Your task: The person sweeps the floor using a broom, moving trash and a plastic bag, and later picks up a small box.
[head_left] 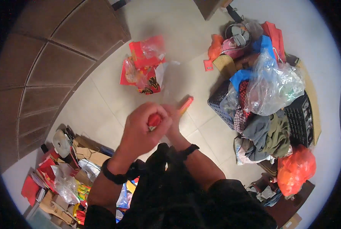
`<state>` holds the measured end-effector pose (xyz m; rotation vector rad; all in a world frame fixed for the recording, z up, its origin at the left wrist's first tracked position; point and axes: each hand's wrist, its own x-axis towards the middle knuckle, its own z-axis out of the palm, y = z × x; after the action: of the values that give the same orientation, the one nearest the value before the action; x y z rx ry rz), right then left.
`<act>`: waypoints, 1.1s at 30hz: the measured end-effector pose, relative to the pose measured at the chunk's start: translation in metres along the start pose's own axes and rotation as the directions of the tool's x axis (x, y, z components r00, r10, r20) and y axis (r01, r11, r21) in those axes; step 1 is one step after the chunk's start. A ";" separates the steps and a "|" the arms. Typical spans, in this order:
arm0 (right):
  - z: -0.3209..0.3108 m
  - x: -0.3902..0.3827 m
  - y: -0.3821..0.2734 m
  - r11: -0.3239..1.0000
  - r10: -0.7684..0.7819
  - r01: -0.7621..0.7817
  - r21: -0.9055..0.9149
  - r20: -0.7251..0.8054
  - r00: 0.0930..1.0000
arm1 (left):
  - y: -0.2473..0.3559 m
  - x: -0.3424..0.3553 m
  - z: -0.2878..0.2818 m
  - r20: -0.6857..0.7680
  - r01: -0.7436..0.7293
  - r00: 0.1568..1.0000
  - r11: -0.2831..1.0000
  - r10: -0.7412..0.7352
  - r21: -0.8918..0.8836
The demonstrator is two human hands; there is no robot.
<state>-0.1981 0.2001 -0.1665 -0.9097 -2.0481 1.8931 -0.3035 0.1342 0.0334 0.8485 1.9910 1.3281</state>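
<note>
My left hand [143, 124] is closed like a fist around a crumpled-looking red thing [154, 120], whose kind I cannot make out. Pressed close beside it is my right hand [173, 119]; its fingers are mostly hidden behind the left hand and blurred. Just past the right hand a narrow red-and-yellow strip [186, 104] shows; whether it is held or lies on the floor I cannot tell. Beyond both hands, red printed packaging [147, 51] with clear plastic lies in a loose heap on the tiles.
To the right, crates such as a dark basket [221, 103] hold clothes and a large clear plastic bag [275, 84]. An orange bag [296, 170] sits nearer. At lower left are piled cardboard and packets [65, 181]. A brown panelled surface [44, 57] borders the pale tiled floor [101, 99].
</note>
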 end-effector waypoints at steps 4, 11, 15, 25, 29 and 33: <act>0.005 0.053 -0.034 0.985 -0.107 0.134 0.107 -0.227 0.968 | 0.014 0.051 -0.008 0.049 -0.068 0.997 0.998 0.067 0.007; -0.025 0.169 -0.045 0.975 -0.157 0.195 0.109 -0.289 0.944 | 0.035 0.161 0.006 0.051 -0.134 0.990 0.990 0.132 0.040; -0.044 0.220 -0.071 0.928 -0.126 0.225 0.298 -0.318 0.940 | 0.060 0.214 0.014 0.018 0.030 0.999 0.999 -0.030 -0.045; -0.131 0.310 -0.120 0.907 -0.379 0.398 0.135 -0.148 0.914 | 0.112 0.285 0.039 -0.107 -0.020 0.994 0.986 0.038 0.163; -0.158 0.295 -0.137 0.889 -0.457 0.456 0.037 0.038 0.888 | 0.125 0.265 0.037 -0.134 -0.140 0.974 0.950 0.183 0.279; -0.184 0.279 -0.143 0.889 -0.424 0.450 -0.079 0.225 0.877 | 0.128 0.243 0.040 -0.252 0.046 0.967 0.996 -0.025 0.076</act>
<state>-0.3611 0.5110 -0.0713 -0.2370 -2.2720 1.6708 -0.3999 0.3827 0.1101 0.7050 2.2577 1.4003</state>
